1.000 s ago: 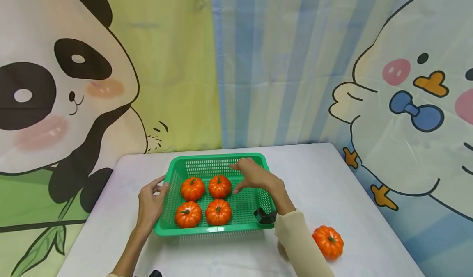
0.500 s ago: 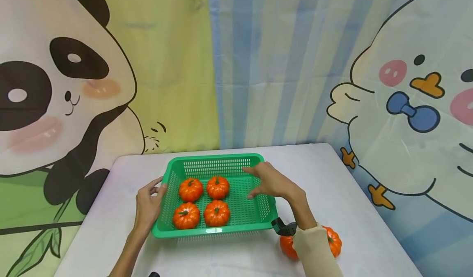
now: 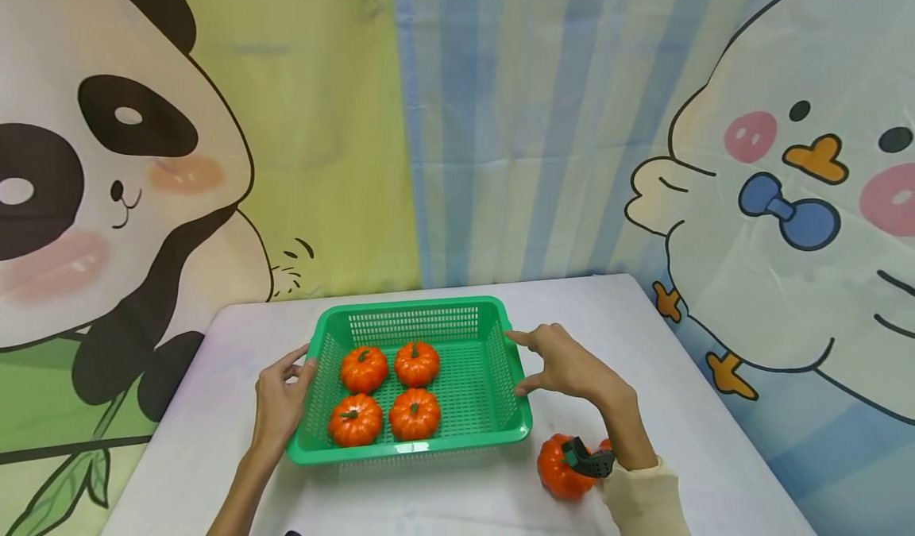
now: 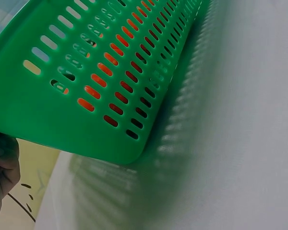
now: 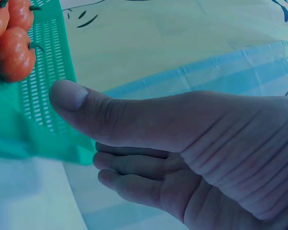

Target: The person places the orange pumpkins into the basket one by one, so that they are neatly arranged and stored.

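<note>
In the head view a green plastic basket (image 3: 468, 441) stands on the table with several small orange pumpkins (image 3: 415, 414) in its left part. At the basket's left rim, my left hand (image 3: 280, 401) grips the edge with bent fingers; the left wrist view shows part of those fingers (image 4: 5, 165) by the basket's corner. My right hand (image 3: 572, 365) is beside the right rim, thumb and forefinger spread apart and nothing between them. Its thumb (image 5: 120, 117) reaches toward the basket in the right wrist view. Whether the fingertips touch the rim, I cannot tell.
On the white table (image 3: 686, 441) right of the basket lies another pumpkin (image 3: 557, 472). One more pumpkin (image 3: 605, 445) is mostly hidden behind the right wrist and its black strap device (image 3: 589, 458). A cartoon-printed curtain (image 3: 486, 123) hangs behind the table.
My right hand has moved out from over the basket to the right, past its rim. The left hand keeps its place at the left rim. The pumpkins in the basket lie as before.
</note>
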